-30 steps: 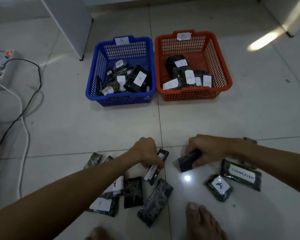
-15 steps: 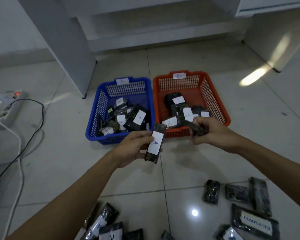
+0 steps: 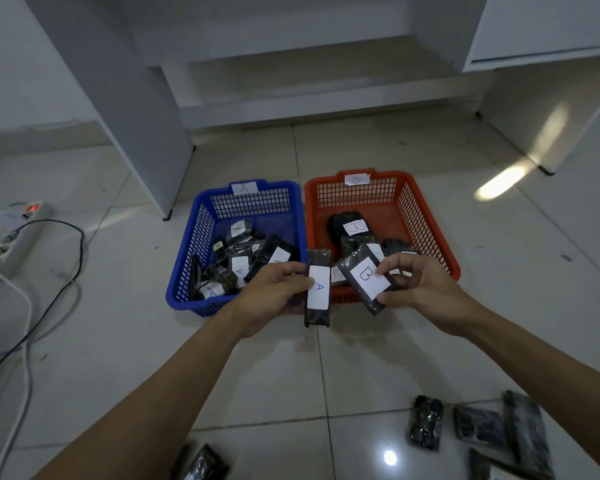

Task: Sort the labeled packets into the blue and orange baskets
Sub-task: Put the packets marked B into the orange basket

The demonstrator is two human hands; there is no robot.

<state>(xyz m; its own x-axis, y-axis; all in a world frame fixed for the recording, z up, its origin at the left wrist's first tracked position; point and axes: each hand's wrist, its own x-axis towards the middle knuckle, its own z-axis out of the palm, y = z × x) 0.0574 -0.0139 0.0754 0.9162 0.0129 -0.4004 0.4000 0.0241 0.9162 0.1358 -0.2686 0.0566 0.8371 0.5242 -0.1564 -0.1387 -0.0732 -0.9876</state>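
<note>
My left hand grips a dark packet labeled A, held upright in front of the gap between the two baskets. My right hand pinches a dark packet labeled B, tilted over the front rim of the orange basket, which bears a B tag and holds several B packets. The blue basket on the left bears an A tag and holds several A packets.
More dark packets lie on the tiled floor at the lower right, and another packet lies at the bottom edge. A power strip with cables lies at far left. White furniture legs stand behind the baskets.
Both hands picked up packets from the floor and lifted them toward the baskets. The right hand's packet now shows its B label, turned toward me over the orange basket's rim.
</note>
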